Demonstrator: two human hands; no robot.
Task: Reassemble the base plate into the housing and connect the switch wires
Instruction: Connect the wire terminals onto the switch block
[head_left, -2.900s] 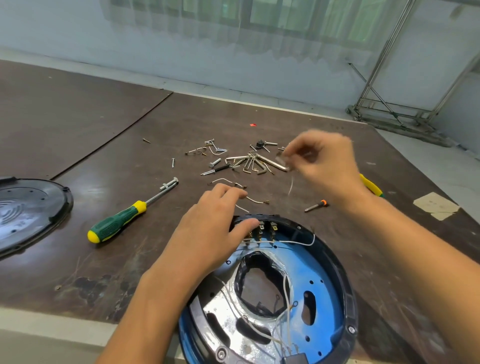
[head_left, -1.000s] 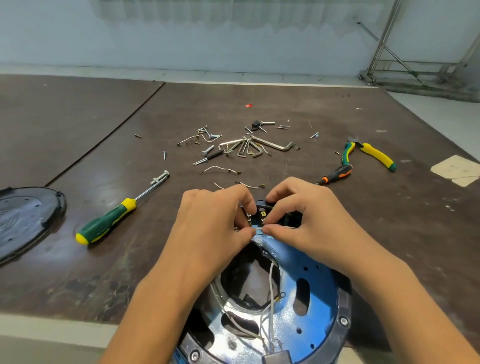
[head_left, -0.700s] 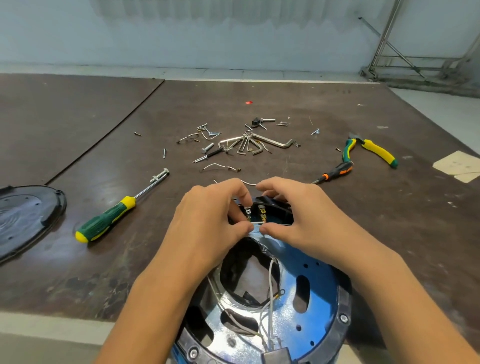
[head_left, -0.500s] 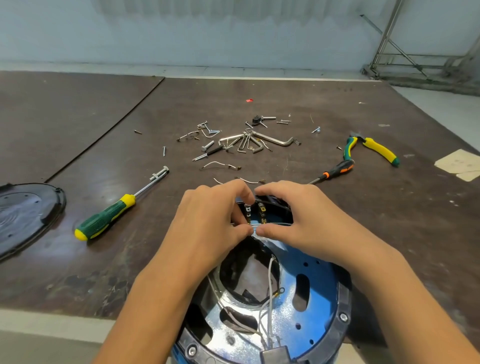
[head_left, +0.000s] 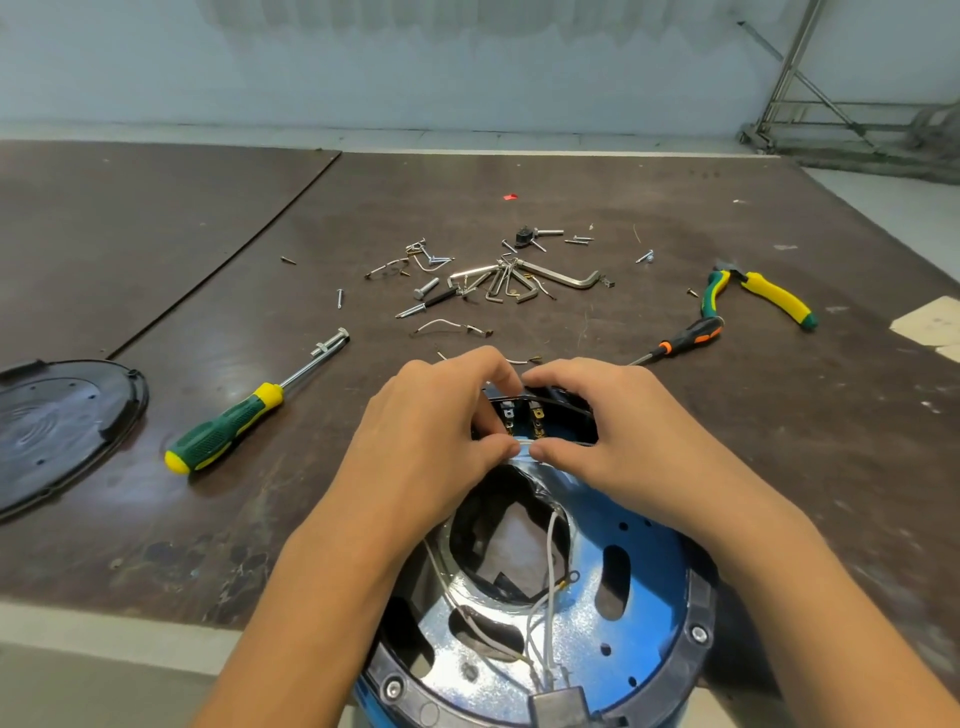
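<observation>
**Two hands on one wire end at the switch**

Pinching with both: left hand (head_left: 431, 441) curled, thumb and forefinger closed on a short pale wire (head_left: 524, 446); right hand (head_left: 623, 441) curled likewise, thumb tip meeting the same wire from the other side. Thumbs almost touching, right over the far rim of the housing (head_left: 696, 613).

Just beyond the thumbs, on the far side: switch terminals (head_left: 535, 418), two brassy tabs standing upright in a black pocket of the rim. Wire lying crosswise, left to right, at right angles to the tabs. By the look of it, needs turning end-on and pushing away from the body onto a tab. Both hands equally near; right forefinger arched over the pocket, so probably the better placed to guide. Connector on the wire end, if any, hidden under the thumbs.

Nearer the body: blue base plate (head_left: 639, 545) seated inside the housing, apparently in place. More white wires (head_left: 550, 561) looping loose across its central opening toward a black block (head_left: 558, 699) at the near edge. Wiring judged unfinished.

Farther out on the surface (head_left: 571, 197):
- To the left, a green-and-yellow screwdriver (head_left: 223, 434), with a black cover (head_left: 52, 421) past it.
- Straight ahead, a heap of hex keys (head_left: 519, 280) and screws.
- To the right, a small orange-and-black screwdriver (head_left: 685, 338) and yellow-handled pliers (head_left: 763, 296).

All well apart from the hands.
</observation>
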